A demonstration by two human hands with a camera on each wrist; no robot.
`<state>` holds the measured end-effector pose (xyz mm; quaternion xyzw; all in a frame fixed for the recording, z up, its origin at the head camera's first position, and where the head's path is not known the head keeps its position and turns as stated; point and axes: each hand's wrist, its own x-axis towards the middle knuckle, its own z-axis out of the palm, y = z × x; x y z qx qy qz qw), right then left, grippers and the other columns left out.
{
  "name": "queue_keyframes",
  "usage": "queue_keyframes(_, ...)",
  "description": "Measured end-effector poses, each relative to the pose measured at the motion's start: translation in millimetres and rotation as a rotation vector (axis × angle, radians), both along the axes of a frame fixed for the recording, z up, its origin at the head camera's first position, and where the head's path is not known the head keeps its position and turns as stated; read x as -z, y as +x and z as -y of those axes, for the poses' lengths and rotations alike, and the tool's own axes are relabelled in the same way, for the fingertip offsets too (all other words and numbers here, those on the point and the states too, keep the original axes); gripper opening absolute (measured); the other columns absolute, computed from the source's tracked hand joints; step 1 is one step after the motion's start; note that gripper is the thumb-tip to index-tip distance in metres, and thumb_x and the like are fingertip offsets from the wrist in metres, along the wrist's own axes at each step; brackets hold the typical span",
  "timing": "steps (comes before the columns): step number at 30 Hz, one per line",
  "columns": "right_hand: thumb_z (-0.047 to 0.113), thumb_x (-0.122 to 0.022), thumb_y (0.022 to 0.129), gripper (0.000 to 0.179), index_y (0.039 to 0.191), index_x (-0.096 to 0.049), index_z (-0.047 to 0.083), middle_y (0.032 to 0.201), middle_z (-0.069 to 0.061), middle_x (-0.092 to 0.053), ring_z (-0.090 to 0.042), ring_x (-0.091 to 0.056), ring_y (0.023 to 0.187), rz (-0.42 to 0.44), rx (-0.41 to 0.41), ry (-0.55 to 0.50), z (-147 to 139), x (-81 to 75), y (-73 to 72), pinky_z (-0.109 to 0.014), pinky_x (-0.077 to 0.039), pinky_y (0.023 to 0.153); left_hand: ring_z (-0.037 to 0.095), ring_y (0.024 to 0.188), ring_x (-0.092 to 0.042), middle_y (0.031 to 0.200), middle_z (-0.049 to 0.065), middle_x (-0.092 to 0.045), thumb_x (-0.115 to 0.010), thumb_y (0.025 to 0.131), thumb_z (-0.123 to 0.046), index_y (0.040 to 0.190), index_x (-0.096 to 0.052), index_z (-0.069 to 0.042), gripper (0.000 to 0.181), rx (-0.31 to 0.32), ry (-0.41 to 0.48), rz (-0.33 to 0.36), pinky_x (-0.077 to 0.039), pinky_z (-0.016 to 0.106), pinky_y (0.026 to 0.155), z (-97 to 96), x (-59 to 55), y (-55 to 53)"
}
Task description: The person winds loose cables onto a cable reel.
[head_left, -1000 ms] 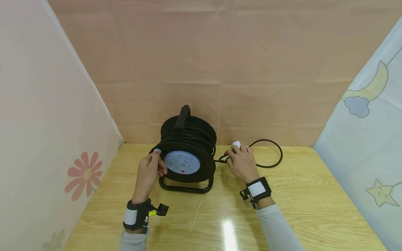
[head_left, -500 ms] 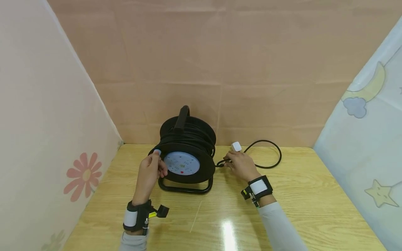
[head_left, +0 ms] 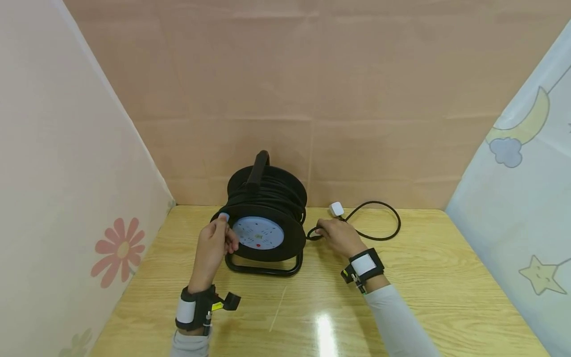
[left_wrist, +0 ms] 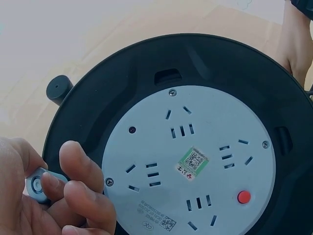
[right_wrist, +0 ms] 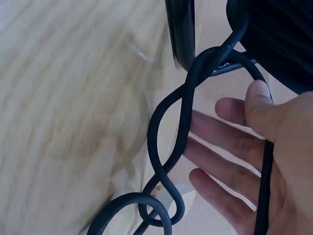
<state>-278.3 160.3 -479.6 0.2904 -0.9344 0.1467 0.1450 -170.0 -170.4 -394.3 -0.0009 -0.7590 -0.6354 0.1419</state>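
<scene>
A black cable reel (head_left: pixel 293 235) stands on the table with a pale blue socket panel (head_left: pixel 258 232) on its front. My left hand (head_left: pixel 213 243) is at the panel's left, holding the small pale blue winding knob (left_wrist: pixel 36 186) on the reel's face between thumb and curled fingers. To the right of the reel, my right hand (head_left: pixel 342 238) pinches the black cable (right_wrist: pixel 266 183) between thumb and index finger; its other fingers are spread behind twisted cable loops. Just beyond that hand lies a white plug (head_left: pixel 336 209).
A loop of cable (head_left: pixel 398 218) lies on the wooden table (head_left: pixel 437 277) right of the plug. The reel has a black carry handle (head_left: pixel 258 171) on top and a tubular foot (head_left: pixel 265 270). A brown paper backdrop (head_left: pixel 379 99) hangs behind, with printed side panels left and right.
My right hand has shifted slightly toward me along the cable, leaving the plug fully visible. My left hand stays on the knob, and the reel has hardly moved.
</scene>
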Motion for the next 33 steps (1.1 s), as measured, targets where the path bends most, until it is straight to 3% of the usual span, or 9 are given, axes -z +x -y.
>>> queue_keyframes(6, 0.021, -0.066, 0.092, 0.010, 0.084, -0.063, 0.016, 0.074, 0.007, -0.059, -0.011, -0.050, 0.063, -0.008, -0.037, -0.016, 2.2, 4.9, 1.5, -0.033, -0.046, 0.056, 0.020, 0.048, -0.047, 0.060, 0.015, -0.057, -0.036, 0.104, -0.044, 0.071, -0.053, 0.003, 0.060, -0.005, 0.001, 0.003, -0.041, 0.024, 0.043, -0.1, -0.5, 0.3)
queue_keyframes(15, 0.019, -0.070, 0.088, 0.013, 0.078, -0.064, 0.014, 0.067, 0.006, -0.058, -0.017, -0.050, 0.066, -0.005, 0.011, -0.020, 5.3, 10.5, 17.1, -0.034, -0.043, 0.056, 0.019, 0.048, -0.046, 0.059, 0.014, -0.057, -0.036, 0.104, -0.045, 0.072, -0.053, 0.003, 0.060, -0.012, 0.008, 0.006, -0.040, 0.024, 0.043, 2.3, 1.9, 0.1)
queue_keyframes(20, 0.018, -0.071, 0.087, 0.015, 0.076, -0.062, 0.013, 0.067, 0.003, -0.058, -0.018, -0.047, 0.062, -0.063, 0.010, 0.000, 6.2, 16.6, 22.9, -0.032, -0.041, 0.052, 0.019, 0.047, -0.046, 0.059, 0.013, -0.057, -0.035, 0.105, -0.044, 0.073, -0.052, 0.003, 0.059, -0.009, 0.001, 0.015, -0.041, 0.023, 0.043, 2.3, 2.8, -0.7)
queue_keyframes(23, 0.019, -0.069, 0.089, 0.016, 0.077, -0.061, 0.013, 0.067, 0.003, -0.056, -0.018, -0.048, 0.062, -0.085, -0.041, 0.007, 3.3, 18.2, 19.7, -0.033, -0.041, 0.053, 0.019, 0.048, -0.047, 0.060, 0.013, -0.057, -0.034, 0.105, -0.043, 0.073, -0.052, 0.003, 0.059, -0.010, -0.006, 0.018, -0.042, 0.026, 0.043, 1.9, 2.8, -0.7)
queue_keyframes(28, 0.021, -0.067, 0.091, 0.013, 0.080, -0.063, 0.016, 0.071, 0.006, -0.053, -0.013, -0.047, 0.064, 0.018, -0.139, 0.024, -8.8, 16.8, 7.2, -0.031, -0.044, 0.056, 0.019, 0.048, -0.047, 0.060, 0.013, -0.057, -0.035, 0.105, -0.044, 0.073, -0.051, 0.002, 0.058, -0.007, -0.008, 0.025, -0.041, 0.026, 0.043, 2.2, 2.1, -0.1)
queue_keyframes(33, 0.002, -0.069, 0.085, 0.011, 0.089, -0.068, 0.012, 0.086, -0.001, -0.060, -0.016, -0.055, 0.078, 0.032, -0.164, 0.086, -18.6, 15.7, -4.1, -0.036, -0.051, 0.073, 0.019, 0.048, -0.047, 0.060, 0.013, -0.057, -0.035, 0.105, -0.044, 0.073, -0.051, 0.003, 0.058, -0.002, 0.009, 0.028, -0.040, 0.024, 0.043, 2.2, 1.3, -1.1)
